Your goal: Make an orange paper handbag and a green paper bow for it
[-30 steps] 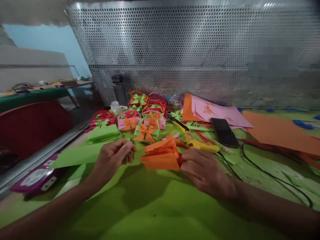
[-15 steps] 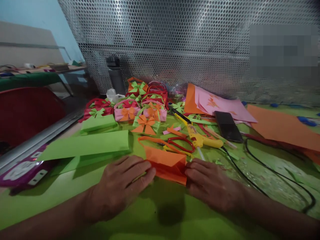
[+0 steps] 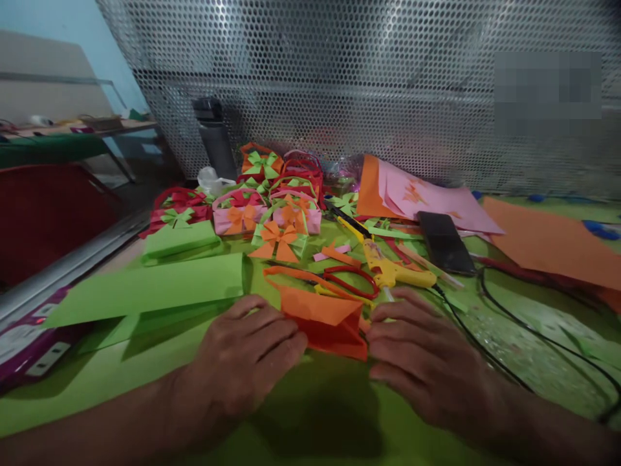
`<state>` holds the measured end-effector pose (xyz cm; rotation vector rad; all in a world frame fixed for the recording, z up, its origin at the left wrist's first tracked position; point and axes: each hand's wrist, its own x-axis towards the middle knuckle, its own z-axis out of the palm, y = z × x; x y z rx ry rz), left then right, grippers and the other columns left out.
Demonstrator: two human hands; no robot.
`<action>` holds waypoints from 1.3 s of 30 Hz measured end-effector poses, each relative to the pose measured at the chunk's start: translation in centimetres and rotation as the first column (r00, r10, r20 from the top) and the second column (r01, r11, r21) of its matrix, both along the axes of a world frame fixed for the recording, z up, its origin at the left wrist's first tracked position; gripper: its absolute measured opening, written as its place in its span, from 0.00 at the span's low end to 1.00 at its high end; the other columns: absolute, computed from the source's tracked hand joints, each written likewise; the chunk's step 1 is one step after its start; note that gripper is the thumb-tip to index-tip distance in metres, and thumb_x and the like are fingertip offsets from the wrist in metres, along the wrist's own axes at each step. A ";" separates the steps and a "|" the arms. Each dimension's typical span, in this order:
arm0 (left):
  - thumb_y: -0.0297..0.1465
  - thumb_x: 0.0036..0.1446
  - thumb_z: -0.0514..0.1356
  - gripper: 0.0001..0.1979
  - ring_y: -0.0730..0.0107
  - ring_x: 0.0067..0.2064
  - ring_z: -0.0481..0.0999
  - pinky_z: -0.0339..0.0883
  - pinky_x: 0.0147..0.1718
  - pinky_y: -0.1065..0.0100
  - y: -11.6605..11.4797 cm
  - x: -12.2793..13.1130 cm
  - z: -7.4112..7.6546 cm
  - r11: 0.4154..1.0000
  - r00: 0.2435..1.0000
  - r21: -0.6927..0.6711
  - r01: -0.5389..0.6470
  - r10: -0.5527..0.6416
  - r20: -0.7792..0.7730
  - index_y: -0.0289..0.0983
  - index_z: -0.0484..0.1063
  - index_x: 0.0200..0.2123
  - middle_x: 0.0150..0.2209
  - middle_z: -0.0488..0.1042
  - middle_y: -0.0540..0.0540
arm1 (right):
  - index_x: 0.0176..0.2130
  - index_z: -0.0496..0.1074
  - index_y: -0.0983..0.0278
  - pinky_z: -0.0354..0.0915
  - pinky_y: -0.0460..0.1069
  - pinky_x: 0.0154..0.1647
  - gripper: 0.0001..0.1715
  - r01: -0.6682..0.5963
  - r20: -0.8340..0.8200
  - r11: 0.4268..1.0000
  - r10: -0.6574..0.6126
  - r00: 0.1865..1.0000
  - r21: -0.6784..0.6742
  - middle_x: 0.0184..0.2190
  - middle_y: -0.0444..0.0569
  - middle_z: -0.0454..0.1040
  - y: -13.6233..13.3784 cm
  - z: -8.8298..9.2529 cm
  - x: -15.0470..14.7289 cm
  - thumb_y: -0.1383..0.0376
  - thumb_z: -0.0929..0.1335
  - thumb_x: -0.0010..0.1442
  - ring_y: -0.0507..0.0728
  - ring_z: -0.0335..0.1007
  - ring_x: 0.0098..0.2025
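A folded orange paper piece point(image 3: 326, 320) lies on the green table sheet point(image 3: 310, 414) between my hands. My left hand point(image 3: 247, 359) rests palm down, its fingers stretched flat and touching the paper's left edge. My right hand point(image 3: 424, 366) lies on the other side with fingers extended, their tips pressing the paper's right edge. Neither hand holds anything. Just behind the paper lie red-handled scissors point(image 3: 347, 281) and a yellow glue gun point(image 3: 392, 272).
A cluster of small paper baskets with bows point(image 3: 264, 207) stands at the back, by a dark bottle point(image 3: 213, 139). Green folded sheets point(image 3: 150, 288) lie left; a phone point(image 3: 444, 243), pink point(image 3: 431, 200) and orange paper point(image 3: 548, 243) and black cables point(image 3: 524, 323) lie right. A perforated metal screen point(image 3: 363, 84) closes the back.
The orange paper was held raised and is now down flat on the table. My left hand moved right from the green sheet to its edge; both hands now lie flat.
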<state>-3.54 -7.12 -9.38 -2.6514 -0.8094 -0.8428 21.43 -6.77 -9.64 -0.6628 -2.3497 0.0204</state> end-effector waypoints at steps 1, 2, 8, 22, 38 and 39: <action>0.24 0.59 0.49 0.10 0.71 0.31 0.75 0.60 0.46 0.61 0.0 0.2 0.0 1.000 1.000 -0.015 -0.002 0.002 0.015 0.39 0.69 0.35 0.30 0.78 0.50 | 0.34 0.71 0.60 0.49 0.59 0.57 0.04 0.034 0.006 0.999 -0.035 0.999 0.034 0.31 0.43 0.77 -0.4 0.0 0.0 0.63 0.66 0.57 0.57 0.69 0.42; 0.23 0.59 0.49 0.10 0.72 0.29 0.74 0.57 0.50 0.58 0.0 0.4 0.0 0.999 0.999 -0.035 -0.001 0.003 0.035 0.39 0.69 0.35 0.29 0.77 0.51 | 0.36 0.70 0.59 0.41 0.60 0.61 0.05 0.061 0.023 0.997 -0.063 0.998 0.056 0.32 0.43 0.78 -0.7 0.0 -0.1 0.62 0.66 0.57 0.59 0.68 0.45; 0.23 0.58 0.49 0.10 0.72 0.27 0.75 0.48 0.58 0.51 -0.1 0.8 -0.7 0.989 0.996 -0.143 0.036 -0.023 0.091 0.39 0.69 0.36 0.29 0.78 0.50 | 0.42 0.67 0.61 0.22 0.67 0.60 0.09 0.120 0.164 0.993 -0.120 0.979 0.010 0.31 0.44 0.77 -1.6 -0.5 -1.3 0.67 0.63 0.60 0.62 0.60 0.55; 0.22 0.58 0.47 0.11 0.74 0.22 0.70 0.45 0.57 0.46 0.4 0.9 -0.8 0.990 0.999 -0.144 0.015 -0.011 0.030 0.38 0.67 0.37 0.23 0.73 0.53 | 0.36 0.67 0.59 0.21 0.67 0.58 0.17 0.194 0.236 0.980 -0.180 0.955 -0.039 0.25 0.41 0.75 -0.7 -0.6 -2.6 0.79 0.61 0.54 0.63 0.59 0.53; 0.22 0.57 0.48 0.13 0.68 0.33 0.74 0.64 0.32 0.66 -2.2 -0.9 0.1 0.985 0.990 0.156 -0.069 0.087 -0.110 0.32 0.70 0.41 0.38 0.78 0.43 | 0.31 0.67 0.61 0.22 0.69 0.56 0.18 0.219 0.248 0.975 -0.206 0.947 -0.028 0.23 0.42 0.73 -0.7 -1.0 -2.8 0.81 0.58 0.53 0.62 0.58 0.55; 0.22 0.57 0.47 0.14 0.69 0.32 0.74 0.65 0.31 0.66 -2.3 -0.8 0.2 0.987 0.990 0.152 -0.049 0.068 -0.123 0.32 0.70 0.41 0.38 0.77 0.42 | 0.32 0.67 0.60 0.21 0.69 0.56 0.18 0.223 0.246 0.974 -0.207 0.947 -0.039 0.24 0.42 0.73 -0.7 -1.2 -2.8 0.81 0.59 0.53 0.63 0.58 0.55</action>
